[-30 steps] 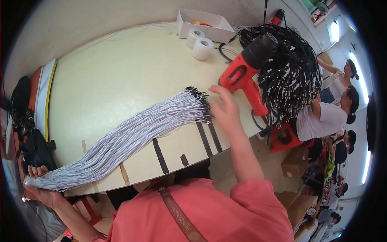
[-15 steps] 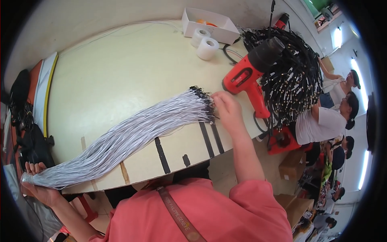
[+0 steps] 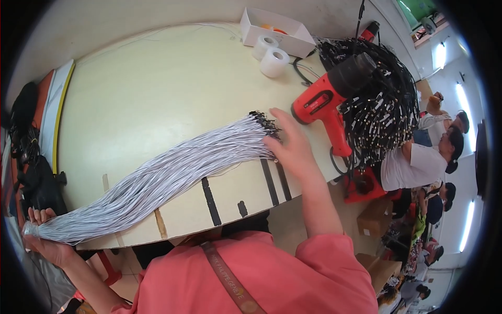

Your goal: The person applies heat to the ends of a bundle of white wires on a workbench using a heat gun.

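Observation:
A long bundle of thin white cables [image 3: 162, 175] lies slantwise across the table, from its lower left edge to the middle. My left hand [image 3: 52, 248] is closed around the gathered left end, where clear wrap [image 3: 32, 228] shows. At the other end the cables fan out into small black tips [image 3: 265, 123]. Beside these tips is my right hand [image 3: 294, 149], its thumb and fingers spread apart. The thumb reaches to the edge of the bundle; whether it touches the cables I cannot tell.
A red and black heat gun [image 3: 332, 97] lies right of the bundle, against a heap of black cables [image 3: 379, 104]. Two clear tape rolls [image 3: 274, 63] and a white open box [image 3: 277, 34] stand at the back. Black tape strips [image 3: 211, 201] mark the table's front. Several people sit at right.
My right hand has opened, its fingers spreading from a pinch at the black tips. The left hand still holds the wrapped end. The view has shifted slightly.

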Demonstrator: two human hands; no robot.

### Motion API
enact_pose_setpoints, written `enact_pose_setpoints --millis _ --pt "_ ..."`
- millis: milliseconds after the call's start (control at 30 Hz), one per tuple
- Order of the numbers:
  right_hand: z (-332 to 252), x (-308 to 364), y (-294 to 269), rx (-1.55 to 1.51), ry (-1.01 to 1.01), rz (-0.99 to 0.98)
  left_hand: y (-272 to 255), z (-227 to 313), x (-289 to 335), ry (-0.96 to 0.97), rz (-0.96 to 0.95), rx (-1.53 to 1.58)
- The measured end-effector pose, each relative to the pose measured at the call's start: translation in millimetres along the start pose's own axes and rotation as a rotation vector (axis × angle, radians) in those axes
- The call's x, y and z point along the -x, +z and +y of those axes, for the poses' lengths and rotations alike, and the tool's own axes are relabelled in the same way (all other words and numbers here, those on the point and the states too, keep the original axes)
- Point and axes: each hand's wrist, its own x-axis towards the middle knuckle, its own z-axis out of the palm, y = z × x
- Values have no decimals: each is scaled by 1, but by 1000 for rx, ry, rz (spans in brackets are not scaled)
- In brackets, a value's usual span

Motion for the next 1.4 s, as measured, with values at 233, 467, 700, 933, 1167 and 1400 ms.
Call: enact_pose_setpoints --millis 233,467,700,933,1167,1400 --pt "28 23 -71 456 -77 567 1 0 4 20 51 -19" --pt "64 8 -69 606 315 337 -6 -2 -3 -25 -73 30" --pt "74 6 -71 710 196 336 31 1 11 136 154 -277" --pt "39 17 -89 452 257 417 31 28 19 5 -199 -415" --pt "3 70 -124 -339 155 371 30 34 -37 -163 225 -2" --pt "-21 140 -145 -1112 262 -62 11 -9 -166 -106 202 -293"
